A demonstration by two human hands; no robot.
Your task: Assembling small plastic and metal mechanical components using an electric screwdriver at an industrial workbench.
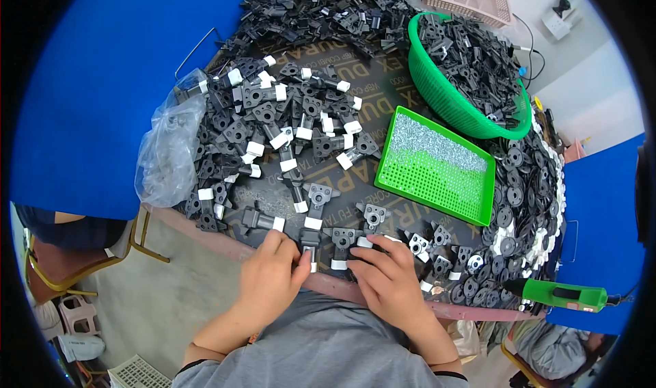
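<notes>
At the table's front edge my left hand [268,278] is curled. Its thumb presses the side of a black plastic bracket [311,239] with a white end. My right hand [391,282] is closed, its fingertips around the white end of another black bracket [374,215]. Between the hands lies a black bracket [343,237] with its white end toward me. Left of them, a bracket [256,218] points its white end at my left fingers. Further right sit several smaller brackets with round metal parts [418,244]. My palms hide what lies under them.
A green tray [437,200] holds small metal pieces. Behind it stands a green basket [437,84] full of black parts. White-ended brackets [266,114] pile up at left, beside a clear plastic bag [171,152]. Black discs [509,217] and a green electric screwdriver [562,293] lie at right.
</notes>
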